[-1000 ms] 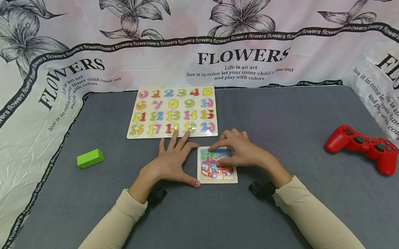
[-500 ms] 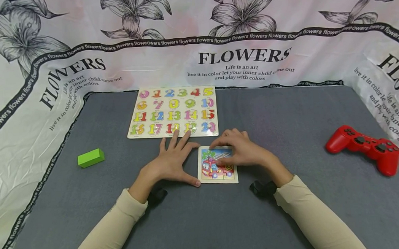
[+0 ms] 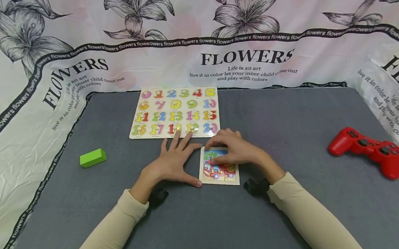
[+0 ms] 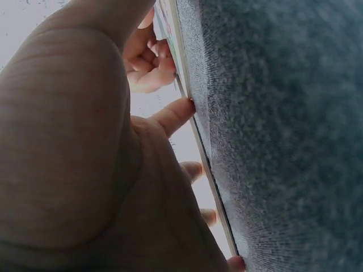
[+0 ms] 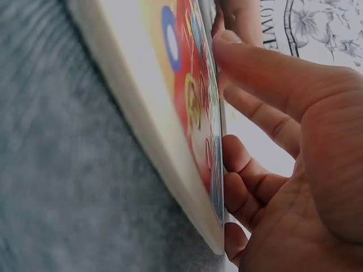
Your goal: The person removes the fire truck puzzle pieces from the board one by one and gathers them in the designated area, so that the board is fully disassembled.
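Observation:
A small wooden picture puzzle (image 3: 226,174) showing a red fire truck lies flat between both hands. My left hand (image 3: 171,164) is spread, its thumb at the puzzle's lower left corner and its middle fingertips over the front edge of the number board (image 3: 156,115). Over the puzzle's upper part, my right hand (image 3: 239,150) arches with thumb and index finger apart. In the right wrist view its thumb (image 5: 255,65) touches the picture (image 5: 195,107), while the other fingers of the right hand (image 5: 306,164) bend near the far edge. The right hand hides part of the picture.
A green block (image 3: 93,158) lies on the grey table at the left. A red game controller (image 3: 367,148) rests far right. White floral cloth (image 3: 244,64) borders the table at the back and sides.
My right hand has shifted slightly left across the puzzle, its thumb and index finger nearer the left edge, showing more of the picture's right side. My left hand stays spread in place.

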Motion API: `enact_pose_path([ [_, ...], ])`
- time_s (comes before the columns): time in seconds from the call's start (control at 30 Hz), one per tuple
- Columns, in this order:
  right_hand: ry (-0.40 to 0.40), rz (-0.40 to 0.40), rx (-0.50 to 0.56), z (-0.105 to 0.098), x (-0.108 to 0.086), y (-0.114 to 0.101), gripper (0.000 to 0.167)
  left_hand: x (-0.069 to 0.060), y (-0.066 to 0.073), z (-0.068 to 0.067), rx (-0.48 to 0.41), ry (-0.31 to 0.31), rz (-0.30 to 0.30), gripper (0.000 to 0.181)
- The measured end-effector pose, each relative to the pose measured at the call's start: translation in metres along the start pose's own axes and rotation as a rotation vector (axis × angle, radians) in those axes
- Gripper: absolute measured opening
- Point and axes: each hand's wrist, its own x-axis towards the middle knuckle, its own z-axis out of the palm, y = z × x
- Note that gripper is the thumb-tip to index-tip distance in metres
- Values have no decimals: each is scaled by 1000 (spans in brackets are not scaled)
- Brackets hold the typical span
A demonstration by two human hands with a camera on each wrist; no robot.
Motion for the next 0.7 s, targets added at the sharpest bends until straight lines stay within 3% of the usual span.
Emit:
enact_pose_path([
  [0.2, -2, 19, -4, -1, -1, -1, 35, 2, 1, 0, -16, 6, 18, 111],
  [0.4, 1, 8, 11, -2, -2, 1, 34, -5, 1, -8, -65, -2, 75, 85],
  [0.5, 0, -1, 23, -2, -1, 3, 34, -9, 3, -11, -77, -35, 114, 76],
  [0.7, -36, -17, 17, -3, 1, 3, 37, -12, 4, -11, -74, -125, 153, 81],
])
